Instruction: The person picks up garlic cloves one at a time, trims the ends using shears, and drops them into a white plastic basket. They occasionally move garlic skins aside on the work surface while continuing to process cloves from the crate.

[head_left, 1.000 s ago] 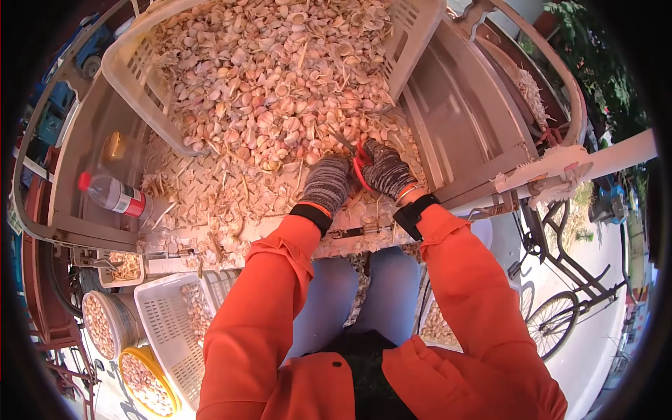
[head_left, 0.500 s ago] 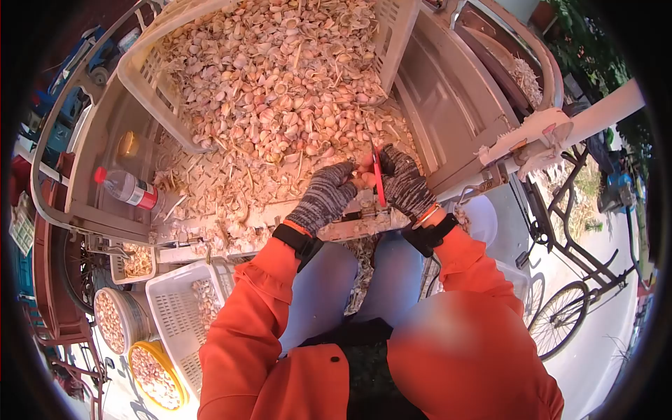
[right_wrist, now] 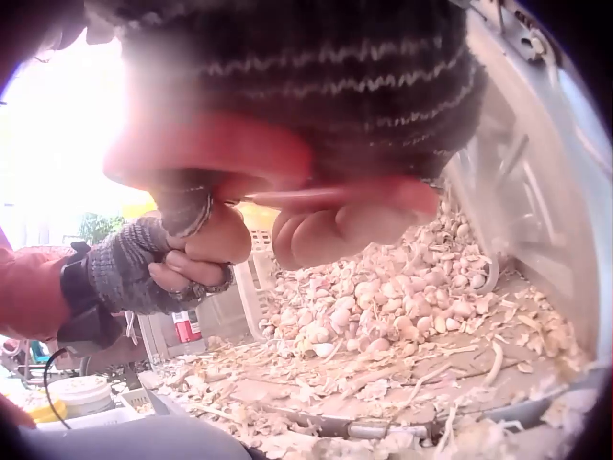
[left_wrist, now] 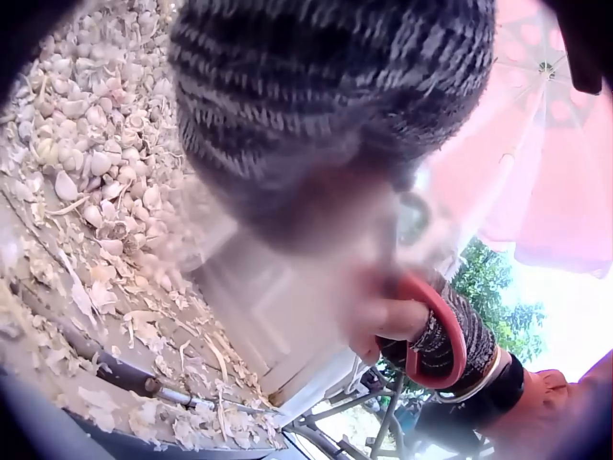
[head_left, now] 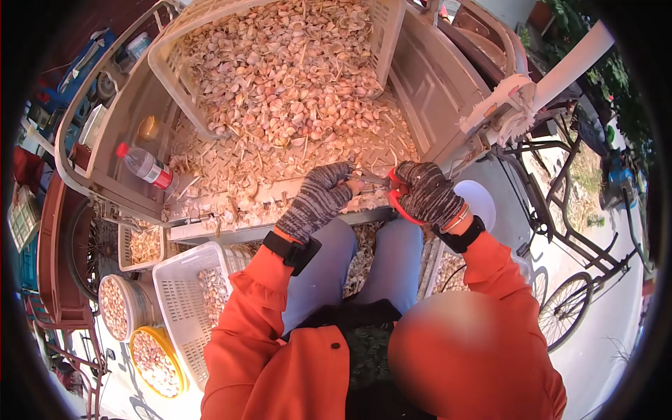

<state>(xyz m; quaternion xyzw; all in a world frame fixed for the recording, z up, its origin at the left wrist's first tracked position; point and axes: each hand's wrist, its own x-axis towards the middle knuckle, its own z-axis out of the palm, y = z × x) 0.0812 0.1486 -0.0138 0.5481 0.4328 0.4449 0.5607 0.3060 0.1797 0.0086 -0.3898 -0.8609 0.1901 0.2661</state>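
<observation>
My right hand (head_left: 428,193), in a grey striped knit glove with bare fingertips, grips red-handled scissors (head_left: 405,206). Their blades point left toward my left hand (head_left: 316,201), gloved the same way. Its curled fingertips meet close to the blades, pinching a small pale piece of garlic (left_wrist: 426,228), blurred and mostly hidden behind the fingers. The red handle loop (right_wrist: 206,151) fills the upper right wrist view. Both hands are above the front edge of a cart bed strewn with dry skins (head_left: 245,183). Beyond them spreads a heap of garlic cloves (head_left: 294,91), backed by a tipped pale crate (head_left: 178,91).
A red-capped bottle (head_left: 148,168) lies at the bed's left side. Below left stand a white crate (head_left: 182,301), a yellow-rimmed bucket (head_left: 157,364) and another bucket (head_left: 115,308), with garlic in them. A pale pole (head_left: 570,63) crosses at right, above a bicycle (head_left: 560,308).
Both hands have drawn back from the heap toward the body. The scissors have swung from pointing up at the heap to pointing left. The head view has shifted.
</observation>
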